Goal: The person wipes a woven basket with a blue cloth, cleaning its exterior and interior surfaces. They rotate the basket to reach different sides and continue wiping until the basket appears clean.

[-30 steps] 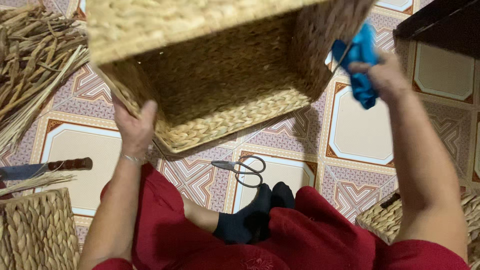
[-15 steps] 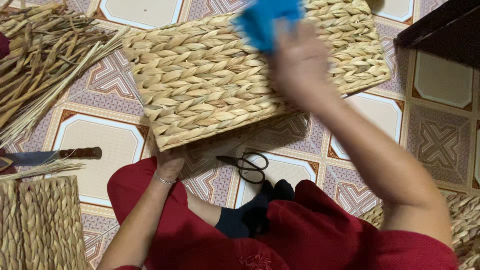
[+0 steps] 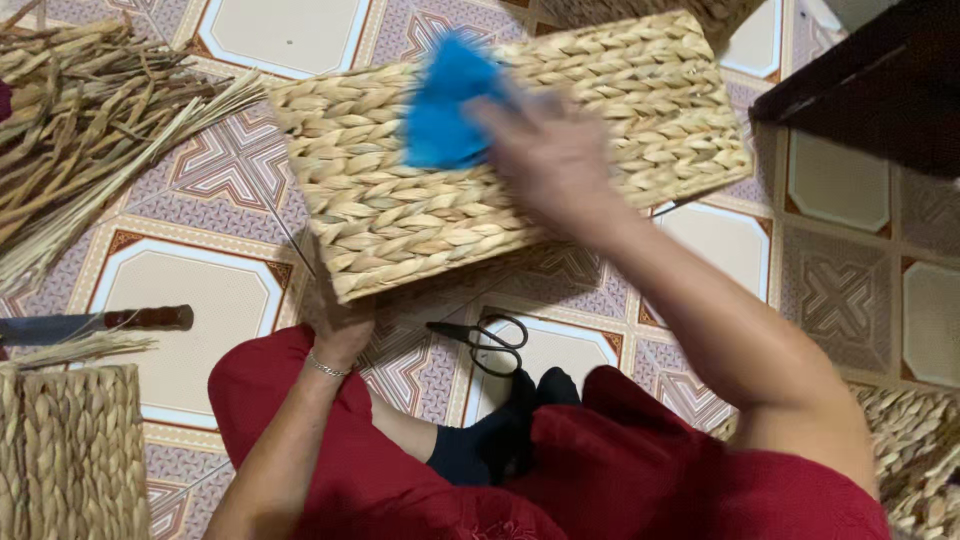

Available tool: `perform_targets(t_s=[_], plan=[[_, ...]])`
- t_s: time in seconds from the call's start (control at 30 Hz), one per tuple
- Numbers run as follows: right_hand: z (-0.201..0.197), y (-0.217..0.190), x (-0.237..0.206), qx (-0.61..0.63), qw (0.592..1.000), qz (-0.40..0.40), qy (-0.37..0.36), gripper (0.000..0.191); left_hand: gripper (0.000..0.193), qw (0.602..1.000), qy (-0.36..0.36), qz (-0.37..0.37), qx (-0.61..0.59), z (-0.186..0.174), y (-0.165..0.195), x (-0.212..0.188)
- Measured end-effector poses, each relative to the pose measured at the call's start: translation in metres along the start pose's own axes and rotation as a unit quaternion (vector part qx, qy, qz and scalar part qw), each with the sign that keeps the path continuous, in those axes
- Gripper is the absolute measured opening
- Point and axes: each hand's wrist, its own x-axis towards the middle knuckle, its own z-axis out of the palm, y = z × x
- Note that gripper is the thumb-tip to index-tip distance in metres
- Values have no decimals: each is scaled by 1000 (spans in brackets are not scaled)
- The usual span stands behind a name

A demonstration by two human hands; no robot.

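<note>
Fingers of the left hand (image 3: 335,325) are curled under the near left corner of the woven basket (image 3: 520,150), which is held tilted above the tiled floor (image 3: 180,300); black scissors (image 3: 490,342) lie just below it. Farther off, the right hand (image 3: 545,150), blurred, is pressed flat on the basket's side with a blue cloth (image 3: 445,100) gripped at the fingertips. For clean wiping, the corner is best kept firmly braced and strokes run along the braids.
</note>
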Motion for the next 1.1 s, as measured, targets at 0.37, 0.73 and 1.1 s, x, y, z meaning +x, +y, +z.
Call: perform_targets(t_s=[0.37,0.73,1.1], plan=[[45,115,-25,-261,952,157,9,45,81,990,63,12,-125,-7,45,46],[-4,-163,45,100,976,-189,41,60,68,994,-14,-65,-91,7,-6,17],[1,128,-76,-119,966,221,-56,38,77,988,101,30,-112,-19,65,61]])
